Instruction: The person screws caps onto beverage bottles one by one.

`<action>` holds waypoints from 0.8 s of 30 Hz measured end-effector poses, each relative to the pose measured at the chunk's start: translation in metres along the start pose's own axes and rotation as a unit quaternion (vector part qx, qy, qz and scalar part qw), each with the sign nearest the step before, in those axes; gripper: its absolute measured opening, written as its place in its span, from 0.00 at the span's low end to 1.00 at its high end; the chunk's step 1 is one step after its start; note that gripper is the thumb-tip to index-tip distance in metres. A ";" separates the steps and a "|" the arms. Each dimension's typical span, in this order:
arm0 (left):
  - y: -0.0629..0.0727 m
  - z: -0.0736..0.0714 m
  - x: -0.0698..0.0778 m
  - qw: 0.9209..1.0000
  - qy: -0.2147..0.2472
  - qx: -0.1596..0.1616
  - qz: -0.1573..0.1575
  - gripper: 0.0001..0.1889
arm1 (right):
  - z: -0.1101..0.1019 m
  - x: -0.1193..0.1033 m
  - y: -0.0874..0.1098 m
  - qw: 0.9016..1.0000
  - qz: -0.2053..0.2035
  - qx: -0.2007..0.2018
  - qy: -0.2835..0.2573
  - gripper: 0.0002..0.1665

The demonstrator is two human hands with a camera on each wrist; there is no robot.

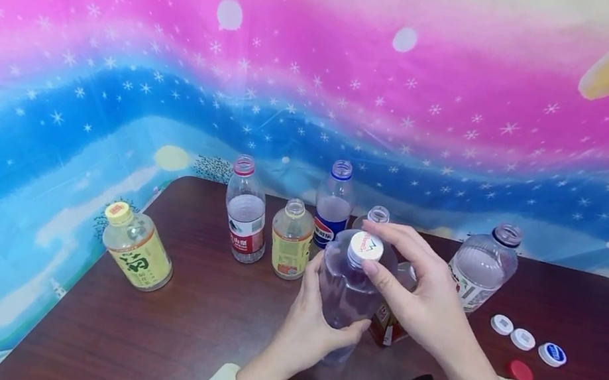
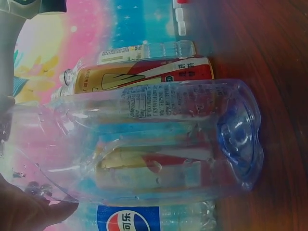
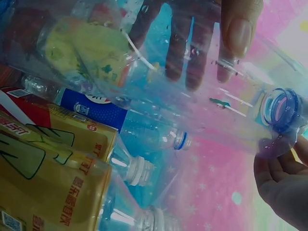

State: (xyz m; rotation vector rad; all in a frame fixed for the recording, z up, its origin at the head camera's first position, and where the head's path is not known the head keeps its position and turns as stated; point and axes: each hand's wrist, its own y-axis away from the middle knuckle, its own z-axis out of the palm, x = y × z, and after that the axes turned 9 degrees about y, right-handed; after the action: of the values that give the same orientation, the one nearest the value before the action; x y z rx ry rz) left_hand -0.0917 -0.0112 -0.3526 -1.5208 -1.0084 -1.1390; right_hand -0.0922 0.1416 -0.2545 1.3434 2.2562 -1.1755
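My left hand (image 1: 312, 326) grips a clear, purplish plastic bottle (image 1: 345, 291) round its body. On the bottle's mouth sits a white cap (image 1: 365, 247), pinched between thumb and fingers of my right hand (image 1: 417, 289). Through the clear wall, in the right wrist view, the left fingers (image 3: 192, 57) show behind the bottle. The left wrist view has the ribbed base (image 2: 240, 134) of this bottle close to the tabletop; whether it touches, I cannot tell. Partly hidden behind it stands a red-and-gold labelled bottle (image 2: 144, 74).
Uncapped bottles stand behind: a red-labelled one (image 1: 246, 220), a yellow-labelled one (image 1: 290, 245), a Pepsi bottle (image 1: 332, 215) and a large one (image 1: 482, 267). A yellow-capped bottle (image 1: 140, 250) stands left. Several loose caps, including a red one (image 1: 520, 371), lie right on the brown table (image 1: 182, 344).
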 end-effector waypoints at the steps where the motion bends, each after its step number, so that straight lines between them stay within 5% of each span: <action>1: 0.000 0.000 0.000 1.000 0.001 0.000 0.001 0.53 | 0.000 0.000 0.000 1.000 -0.002 -0.004 0.002 0.26; 18: 0.003 0.005 0.004 1.000 0.018 0.025 0.004 0.53 | 0.007 -0.011 0.003 0.997 0.068 0.044 -0.011 0.22; 24: 0.006 0.004 0.005 0.999 0.001 0.042 0.005 0.53 | 0.014 -0.010 0.004 0.997 0.060 0.048 -0.028 0.24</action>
State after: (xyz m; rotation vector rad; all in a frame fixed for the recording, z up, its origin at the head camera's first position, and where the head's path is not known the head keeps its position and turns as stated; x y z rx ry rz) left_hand -0.0837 -0.0079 -0.3492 -1.4556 -1.0338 -1.0790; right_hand -0.0858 0.1256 -0.2601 1.4402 2.0738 -1.2790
